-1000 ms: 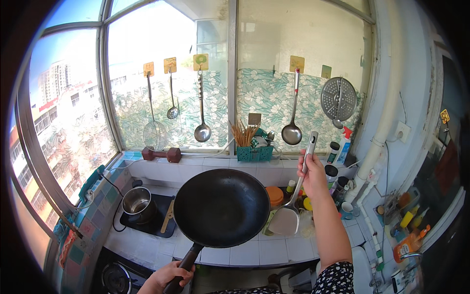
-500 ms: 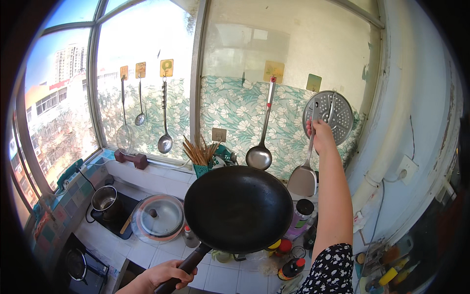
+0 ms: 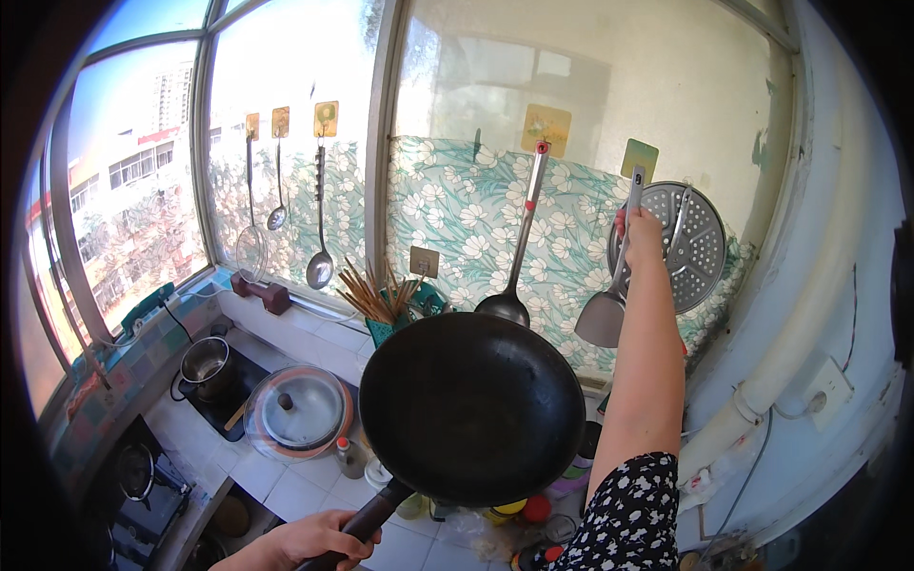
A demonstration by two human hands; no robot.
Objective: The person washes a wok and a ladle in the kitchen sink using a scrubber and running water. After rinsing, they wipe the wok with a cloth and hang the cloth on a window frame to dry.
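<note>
L hand (image 3: 328, 541), nearest, is closed round the handle (image 3: 376, 512) of a black wok (image 3: 471, 409), held up over the bench (image 3: 300, 490) w/ its inside facing the camera; it hides much of the bench's far edge. L of it on the bench: a glass-lidded pan (image 3: 297, 407), then a small steel pot (image 3: 208, 366) nr the far L corner.

R hand (image 3: 643, 236) is up at the window, gripping a steel spatula (image 3: 602, 319) high on its shaft, blade down & tilted L. The shaft's top end overlaps a greenish hook patch (image 3: 640, 157); can't tell if they touch. Perforated disc (image 3: 700, 247) is just behind, to the R; 1 ladle (image 3: 505, 307) hangs to the L, partly behind the wok.

Step in hand, prob. hanging the spatula. Next move calls for lining up its end hole w/ the hook, R hand gripping until it catches, w/o knocking the disc; L hand keeps the wok steady.
</note>
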